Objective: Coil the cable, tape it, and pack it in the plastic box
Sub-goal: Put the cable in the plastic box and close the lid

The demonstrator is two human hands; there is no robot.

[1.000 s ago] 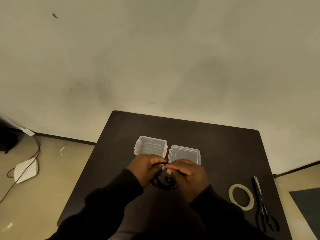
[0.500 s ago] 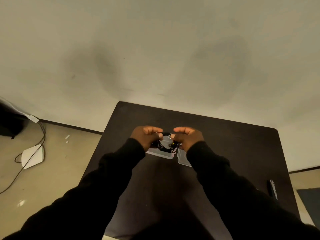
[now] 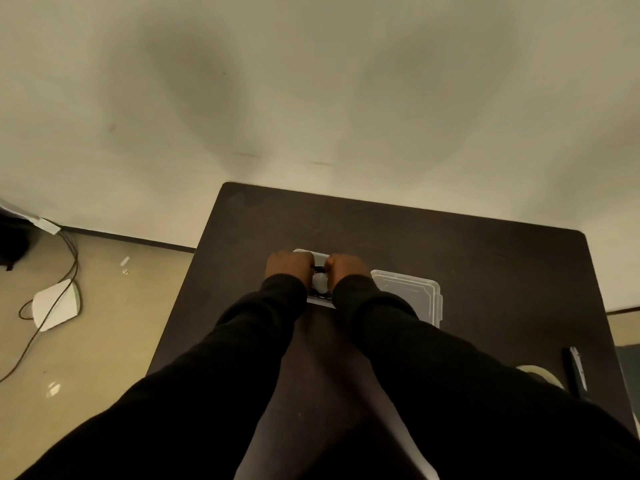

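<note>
Both grips closed on coiled cable (image 3: 319, 270): left hand (image 3: 290, 265) & right hand (image 3: 347, 270), over plastic box (image 3: 313, 253). Lid (image 3: 412, 293) just right, on bench (image 3: 450, 251).

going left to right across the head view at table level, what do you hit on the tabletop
left hand → coiled cable in the plastic box → right hand → box lid → tape roll → scissors
</note>
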